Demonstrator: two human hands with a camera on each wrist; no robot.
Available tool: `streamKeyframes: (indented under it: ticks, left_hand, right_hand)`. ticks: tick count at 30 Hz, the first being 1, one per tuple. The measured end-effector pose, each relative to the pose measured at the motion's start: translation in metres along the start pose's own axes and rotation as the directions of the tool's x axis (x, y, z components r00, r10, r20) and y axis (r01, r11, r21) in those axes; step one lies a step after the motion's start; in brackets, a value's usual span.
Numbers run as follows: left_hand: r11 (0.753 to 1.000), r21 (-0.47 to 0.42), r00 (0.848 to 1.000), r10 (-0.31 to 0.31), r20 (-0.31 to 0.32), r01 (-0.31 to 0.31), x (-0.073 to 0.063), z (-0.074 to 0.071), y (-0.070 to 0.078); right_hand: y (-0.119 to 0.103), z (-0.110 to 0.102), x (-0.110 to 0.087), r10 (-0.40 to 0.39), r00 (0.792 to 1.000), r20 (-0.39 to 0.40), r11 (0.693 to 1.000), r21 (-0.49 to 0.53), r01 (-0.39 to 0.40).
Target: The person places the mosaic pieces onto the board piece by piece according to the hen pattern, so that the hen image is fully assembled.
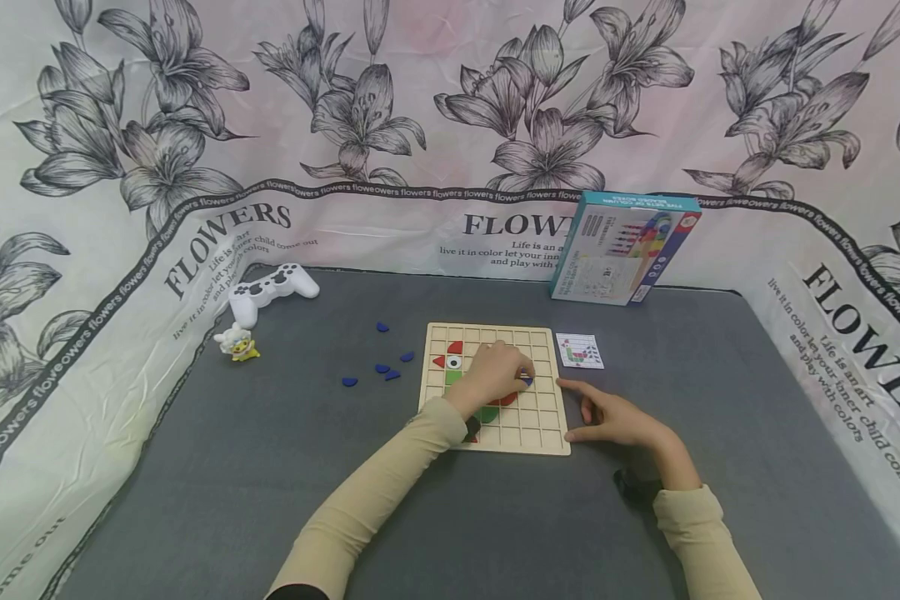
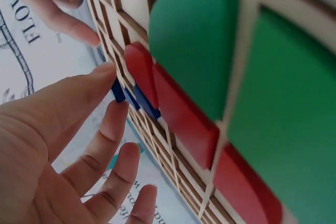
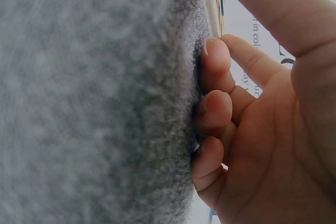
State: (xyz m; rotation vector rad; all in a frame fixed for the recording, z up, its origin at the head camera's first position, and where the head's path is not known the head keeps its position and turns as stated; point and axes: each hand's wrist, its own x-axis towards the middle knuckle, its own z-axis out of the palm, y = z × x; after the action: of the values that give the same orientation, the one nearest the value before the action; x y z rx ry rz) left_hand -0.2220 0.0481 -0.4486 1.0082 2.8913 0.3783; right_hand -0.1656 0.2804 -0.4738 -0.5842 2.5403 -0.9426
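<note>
A light wooden grid board (image 1: 547, 442) lies on the table, with red and green pieces and a white eye piece (image 1: 453, 362) set in its cells. Over its right half, my left hand (image 1: 492, 372) pinches a small blue piece (image 2: 118, 91) between thumb and index finger. Beside that piece, another blue piece (image 2: 146, 100) lies in the grid next to red pieces (image 2: 186, 114). The left hand and wrist hide part of the board in the head view. At the board's right edge, my right hand (image 1: 618, 418) rests with thumb and index finger extended, its other fingers loosely bent.
Several blue half-round pieces (image 1: 382, 367) lie left of the board. A small patterned card (image 1: 580, 351) lies at its upper right. Farther back are a boxed set (image 1: 615, 250), a white game controller (image 1: 270, 287) and a small toy figure (image 1: 237, 342).
</note>
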Motion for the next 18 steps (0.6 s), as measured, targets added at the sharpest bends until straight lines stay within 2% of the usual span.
streamKeyframes:
  ticks: [10, 18]
  left_hand:
    - [0.997, -0.01, 0.997, -0.073, 0.021, 0.073, 0.0036, 0.005, 0.0071]
    - [0.998, -0.043, 0.998, -0.049, 0.039, 0.051, 0.0009, 0.0047, 0.0069]
  right_hand:
    - [0.0026, 0.0006, 0.001, -0.002, 1.0, 0.003, 1.0, -0.002, 0.002]
    - [0.0027, 0.0008, 0.0009, 0.019, 1.0, 0.007, 1.0, -0.012, -0.019]
